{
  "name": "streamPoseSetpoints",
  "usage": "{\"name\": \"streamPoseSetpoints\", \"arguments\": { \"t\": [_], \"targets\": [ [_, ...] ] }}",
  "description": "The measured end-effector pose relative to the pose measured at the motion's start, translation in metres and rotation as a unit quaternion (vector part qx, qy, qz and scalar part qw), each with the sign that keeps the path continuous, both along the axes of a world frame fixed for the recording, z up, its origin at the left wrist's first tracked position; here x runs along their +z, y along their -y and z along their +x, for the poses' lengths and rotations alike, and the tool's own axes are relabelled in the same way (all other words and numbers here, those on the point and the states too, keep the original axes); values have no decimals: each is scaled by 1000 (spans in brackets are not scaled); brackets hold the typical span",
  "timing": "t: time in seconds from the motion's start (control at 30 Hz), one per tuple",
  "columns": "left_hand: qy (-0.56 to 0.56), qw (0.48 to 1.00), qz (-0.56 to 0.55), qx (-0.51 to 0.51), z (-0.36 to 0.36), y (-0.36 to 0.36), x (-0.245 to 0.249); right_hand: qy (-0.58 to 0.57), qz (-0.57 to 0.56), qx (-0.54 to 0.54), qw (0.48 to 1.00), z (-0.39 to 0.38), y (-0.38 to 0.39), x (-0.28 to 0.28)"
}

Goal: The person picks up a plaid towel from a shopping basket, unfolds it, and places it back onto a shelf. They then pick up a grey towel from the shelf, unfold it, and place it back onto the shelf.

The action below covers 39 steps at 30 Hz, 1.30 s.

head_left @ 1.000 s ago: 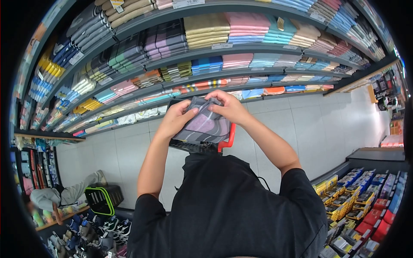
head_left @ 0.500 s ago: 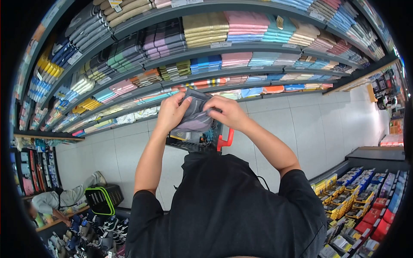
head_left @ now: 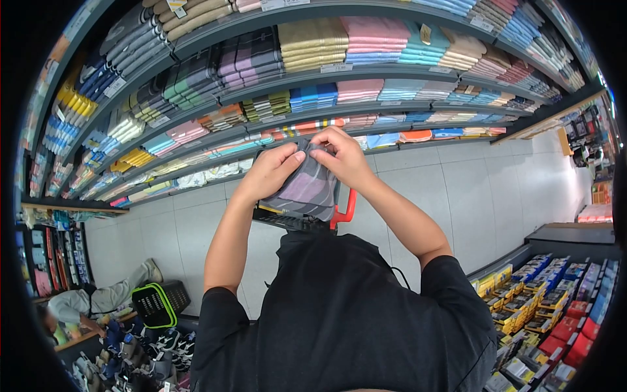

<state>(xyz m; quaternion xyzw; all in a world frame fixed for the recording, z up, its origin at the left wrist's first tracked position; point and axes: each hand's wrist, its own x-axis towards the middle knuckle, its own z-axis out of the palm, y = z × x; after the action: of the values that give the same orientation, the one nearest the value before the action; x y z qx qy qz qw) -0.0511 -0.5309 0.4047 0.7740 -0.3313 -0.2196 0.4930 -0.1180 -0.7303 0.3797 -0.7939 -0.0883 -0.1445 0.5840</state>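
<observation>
The left hand pinches the upper edge of a grey-and-lilac plaid towel between thumb and fingers, and the right hand grips the same edge just beside it, its thumb near the left one. The towel hangs from both hands in front of the person's chest, its lilac panel facing up, over a black shopping basket that it largely covers; whether it touches the basket is hard to tell. A red handle juts out at the basket's right side. Below are the person's black T-shirt and pale floor tiles. Beyond the hands, shelves carry folded towels, among them grey-and-lilac stacks, beige ones and pink ones. Well apart at lower left, another person in grey leans beside a green-rimmed black basket and rows of shoes. At lower right stand boxed packages in yellow, blue and red.
</observation>
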Motion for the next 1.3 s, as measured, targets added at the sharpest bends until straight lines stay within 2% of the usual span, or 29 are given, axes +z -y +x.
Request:
{"name": "streamPoseSetpoints", "arguments": {
  "t": [0.03,0.1,0.2,0.33,0.4,0.43,0.53,0.57,0.67,0.8,0.83,0.93,1.0,1.07,1.13,1.17,1.3],
  "targets": [
    [-10,1000,-4,-5,0,0,-1,6,15,-1,1000,2,1,-4],
    [44,999,12,-3,-7,5,4,17,44,-4,999,6,1,-7],
    [130,990,34,-30,-9,8,15,93,65,13,993,8,-4,1],
    [228,970,41,-70,-8,4,25,-11,-88,120,989,3,13,8],
    [214,974,53,-56,-6,-2,31,-85,-181,139,970,4,22,14],
    [207,975,58,-49,-6,-4,36,-20,-161,116,980,2,22,18],
    [102,989,100,-24,-4,-14,57,17,-105,78,991,-1,26,28],
    [119,985,119,-37,2,-19,50,53,-94,53,993,-1,27,32],
    [162,981,104,5,23,-41,4,63,-51,12,997,3,34,35],
    [17,991,-76,111,24,-61,15,23,-40,-37,998,0,38,43],
    [-61,977,-156,130,24,-63,19,9,-11,-27,1000,1,38,44],
    [-132,923,-347,102,18,-53,28,-6,66,-14,998,0,27,61],
    [-95,971,-220,21,24,-55,0,20,120,-15,992,7,21,68],
    [-120,982,-130,58,14,-33,-15,28,159,-18,987,18,23,71],
    [-159,974,-142,72,12,-31,-16,17,183,-29,982,30,31,70],
    [-180,969,-148,77,11,-29,-17,13,233,-14,972,32,34,70],
    [-228,931,-286,16,15,-45,16,-42,352,17,935,33,47,93]
  ]
}}
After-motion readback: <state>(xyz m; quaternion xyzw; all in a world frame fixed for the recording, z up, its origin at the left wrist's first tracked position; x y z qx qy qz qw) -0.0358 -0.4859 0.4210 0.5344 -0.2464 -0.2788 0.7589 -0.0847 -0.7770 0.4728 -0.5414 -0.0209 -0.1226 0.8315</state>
